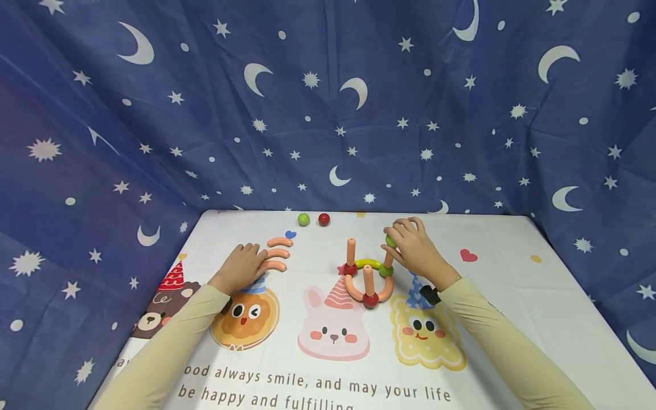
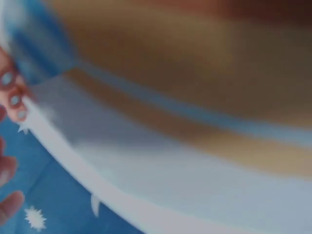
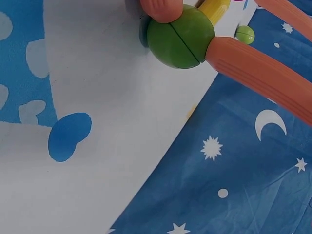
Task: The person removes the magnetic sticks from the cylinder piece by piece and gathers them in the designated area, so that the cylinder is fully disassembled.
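Observation:
Three curved peach pieces lie in a stack of arcs on the table's left half. My left hand is over their left ends, its loose fingertips beside them; whether they touch is hard to tell. On the right, a frame of a ring with upright peach rods stands on red ball joints and a green ball joint. My right hand pinches a green ball at the top of the rod above the green joint. That rod crosses the right wrist view.
A loose green ball and a red ball sit near the table's back edge. One yellow curved piece forms the ring's far side. A blue curtain with moons and stars rises behind the printed white tablecloth.

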Available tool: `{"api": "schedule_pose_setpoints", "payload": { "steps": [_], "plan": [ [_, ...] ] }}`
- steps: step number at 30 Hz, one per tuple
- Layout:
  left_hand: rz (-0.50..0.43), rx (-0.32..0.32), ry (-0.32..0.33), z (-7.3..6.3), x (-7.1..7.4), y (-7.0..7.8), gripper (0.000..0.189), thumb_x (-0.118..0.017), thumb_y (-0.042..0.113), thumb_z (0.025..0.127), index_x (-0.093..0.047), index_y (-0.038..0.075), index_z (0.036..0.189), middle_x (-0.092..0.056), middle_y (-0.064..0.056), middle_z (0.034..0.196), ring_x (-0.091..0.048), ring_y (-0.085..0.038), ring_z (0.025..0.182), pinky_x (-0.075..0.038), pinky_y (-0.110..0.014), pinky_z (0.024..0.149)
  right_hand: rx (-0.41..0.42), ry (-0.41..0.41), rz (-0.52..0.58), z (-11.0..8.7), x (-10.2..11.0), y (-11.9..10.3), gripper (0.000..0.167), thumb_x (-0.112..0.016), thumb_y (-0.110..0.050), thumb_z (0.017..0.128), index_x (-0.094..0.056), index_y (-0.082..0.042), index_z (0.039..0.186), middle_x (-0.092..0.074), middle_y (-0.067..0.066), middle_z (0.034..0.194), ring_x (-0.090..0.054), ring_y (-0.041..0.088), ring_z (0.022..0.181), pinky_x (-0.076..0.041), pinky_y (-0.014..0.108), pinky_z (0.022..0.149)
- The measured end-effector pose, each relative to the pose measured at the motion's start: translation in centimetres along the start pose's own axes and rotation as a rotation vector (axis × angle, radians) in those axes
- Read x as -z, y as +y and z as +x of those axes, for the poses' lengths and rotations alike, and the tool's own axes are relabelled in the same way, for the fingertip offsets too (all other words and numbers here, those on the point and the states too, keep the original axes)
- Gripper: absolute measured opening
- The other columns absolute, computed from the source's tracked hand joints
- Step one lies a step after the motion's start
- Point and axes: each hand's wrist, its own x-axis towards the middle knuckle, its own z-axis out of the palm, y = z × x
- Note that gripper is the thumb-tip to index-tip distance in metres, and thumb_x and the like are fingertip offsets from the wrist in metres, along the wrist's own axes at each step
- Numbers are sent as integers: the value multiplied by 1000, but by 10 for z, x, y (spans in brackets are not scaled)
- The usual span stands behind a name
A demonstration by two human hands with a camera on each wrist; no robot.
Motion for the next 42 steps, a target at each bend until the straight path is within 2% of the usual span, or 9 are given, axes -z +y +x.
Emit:
{"api": "schedule_pose_setpoints", "payload": {
  "steps": [4, 7, 13, 17, 20, 24, 29, 36, 42],
  "plan": [
    [-39, 35, 61, 15, 15, 2, 34, -61, 36, 88, -59, 5, 101, -55, -11, 78, -56, -27, 72, -47, -40, 67, 14, 11, 4, -2, 0, 3, 38, -69, -30, 83, -60, -5, 110, -64, 11, 97, -55, 30, 103, -35, 54, 96],
    [-21, 20, 121, 35, 33, 10, 31, -63, 34, 87, -55, 6, 97, -52, -10, 80, -53, -26, 72, -46, -39, 67, 22, 21, 17, -3, -1, 5, 44, -72, -30, 80, -59, -5, 114, -64, 11, 99, -55, 30, 103, -35, 53, 96],
    [-81, -85, 214, 84, 75, 44, 25, -63, 30, 88, -54, 8, 96, -50, -7, 85, -52, -23, 78, -44, -38, 74, 35, 39, 61, -4, -1, 9, 45, -71, -27, 79, -55, -3, 114, -62, 12, 104, -54, 30, 103, -34, 54, 95],
    [-103, -176, 199, 111, 95, 70, 21, -58, 30, 91, -55, 11, 98, -53, -6, 91, -53, -22, 84, -44, -36, 78, 45, 24, 94, -5, 0, 10, 33, -60, -21, 81, -54, -4, 109, -60, 11, 102, -53, 29, 104, -32, 54, 96],
    [-96, -220, 188, 128, 105, 87, 19, -55, 30, 93, -56, 12, 99, -54, -5, 93, -55, -21, 86, -45, -35, 80, 51, -4, 102, -5, 1, 9, 32, -58, -18, 82, -54, -5, 110, -59, 10, 102, -52, 28, 105, -31, 54, 96],
    [-59, -273, 193, 148, 114, 105, 20, -54, 31, 93, -58, 13, 102, -57, -4, 97, -57, -19, 89, -47, -34, 83, 66, -23, 108, -4, 3, 9, 37, -67, -20, 83, -54, -5, 115, -61, 9, 102, -53, 27, 106, -32, 53, 97],
    [-26, -303, 172, 166, 116, 121, 25, -52, 35, 94, -59, 13, 105, -58, -4, 100, -57, -19, 94, -47, -33, 84, 87, 15, 124, -2, 4, 9, 46, -75, -25, 78, -56, -3, 114, -63, 11, 102, -55, 27, 104, -33, 53, 99],
    [-25, -286, 110, 180, 115, 135, 40, -45, 48, 95, -58, 13, 107, -59, -4, 102, -59, -19, 95, -47, -33, 88, 100, 58, 66, -2, 2, 9, 50, -78, -32, 70, -59, -1, 104, -66, 13, 97, -58, 28, 101, -36, 54, 96],
    [-54, -284, 93, 187, 116, 143, 50, -44, 56, 92, -60, 14, 113, -60, -2, 103, -58, -18, 96, -46, -33, 88, 67, 34, 4, -2, 3, 7, 47, -79, -34, 71, -59, -2, 99, -68, 13, 95, -58, 29, 101, -37, 56, 95]
  ]
}}
